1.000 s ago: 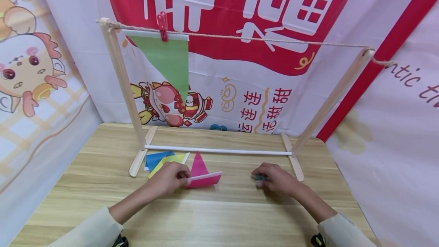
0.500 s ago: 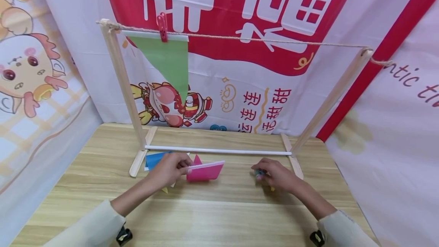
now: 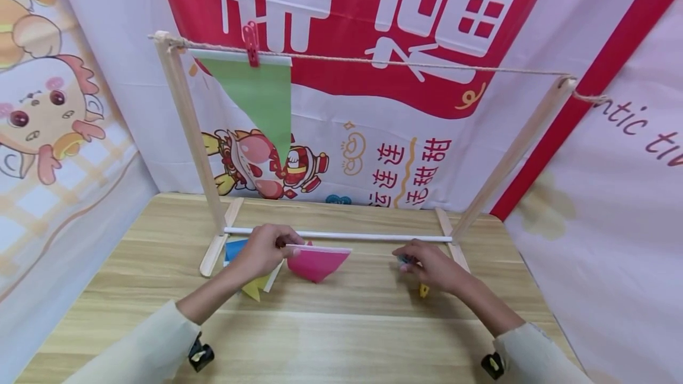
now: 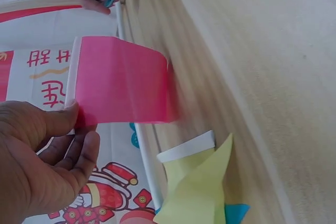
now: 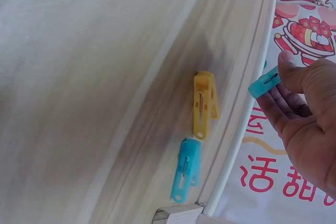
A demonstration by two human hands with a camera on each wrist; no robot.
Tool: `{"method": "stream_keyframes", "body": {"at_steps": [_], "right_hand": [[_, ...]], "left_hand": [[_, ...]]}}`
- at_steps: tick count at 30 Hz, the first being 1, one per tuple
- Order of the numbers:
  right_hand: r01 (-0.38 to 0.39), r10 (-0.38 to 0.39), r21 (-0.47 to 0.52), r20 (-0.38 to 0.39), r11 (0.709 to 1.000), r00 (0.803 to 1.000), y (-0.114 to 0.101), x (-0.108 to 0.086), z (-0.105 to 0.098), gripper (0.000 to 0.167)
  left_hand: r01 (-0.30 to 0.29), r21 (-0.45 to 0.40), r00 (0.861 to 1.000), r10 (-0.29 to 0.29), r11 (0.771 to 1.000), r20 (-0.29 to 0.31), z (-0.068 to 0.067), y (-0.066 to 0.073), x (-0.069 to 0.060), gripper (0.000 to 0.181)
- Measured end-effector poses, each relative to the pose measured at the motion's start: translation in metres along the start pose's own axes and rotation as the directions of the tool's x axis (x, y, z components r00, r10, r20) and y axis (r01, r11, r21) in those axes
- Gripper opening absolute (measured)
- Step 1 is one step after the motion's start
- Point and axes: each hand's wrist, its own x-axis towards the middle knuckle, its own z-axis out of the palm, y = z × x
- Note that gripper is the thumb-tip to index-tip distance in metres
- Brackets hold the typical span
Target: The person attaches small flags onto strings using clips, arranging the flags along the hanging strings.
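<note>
On our wooden frame [image 3: 190, 129], upper left, one green flag [image 3: 264, 93] hangs clipped. At lower centre our left hand [image 3: 269, 250] pinches the unhung pink flag [image 3: 320, 262]; the yellow flag [image 3: 257, 287] and blue flag [image 3: 233, 249] wait lower left. Our right hand [image 3: 433, 266] pinches a teal peg [image 5: 264, 83].

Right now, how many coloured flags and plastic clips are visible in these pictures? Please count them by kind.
Flags: 4 (green triangular flag, pink white-edged flag, yellow white-edged flag, partly hidden blue flag)
Plastic clips: 4 (red clip, yellow clip, teal clip in the right hand, another teal clip beside the yellow one)
Total visible: 8
</note>
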Motion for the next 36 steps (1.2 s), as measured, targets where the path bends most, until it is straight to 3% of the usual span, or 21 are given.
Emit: {"method": "stream_keyframes", "body": {"at_steps": [4,12,22,28,36], "right_hand": [[-0.008,0.009,0.014,-0.020,1.000,1.000,0.001,0.001,-0.004,0.026],[-0.154,0.153,0.103,0.017,0.983,0.988,-0.001,0.010,-0.015,0.026],[-0.069,0.075,0.113,-0.048,0.991,0.996,-0.003,0.017,-0.031,0.025],[-0.066,0.075,0.114,-0.075,0.991,0.994,-0.005,0.021,-0.042,0.027],[-0.051,0.065,0.135,-0.098,0.990,0.993,-0.007,0.025,-0.047,0.028]], "left_hand": [[-0.003,-0.002,1.000,0.003,1.000,-0.024,-0.006,0.004,0.003,0.007],[-0.023,-0.019,0.998,0.022,1.000,-0.055,-0.015,0.010,0.007,0.010],[-0.040,-0.046,0.998,0.037,0.998,-0.053,-0.028,0.018,0.012,0.011],[-0.061,-0.109,0.997,0.055,0.992,-0.061,-0.037,0.028,0.015,0.010],[-0.117,-0.072,0.991,0.111,0.991,-0.081,-0.044,0.039,0.019,0.010]]}}
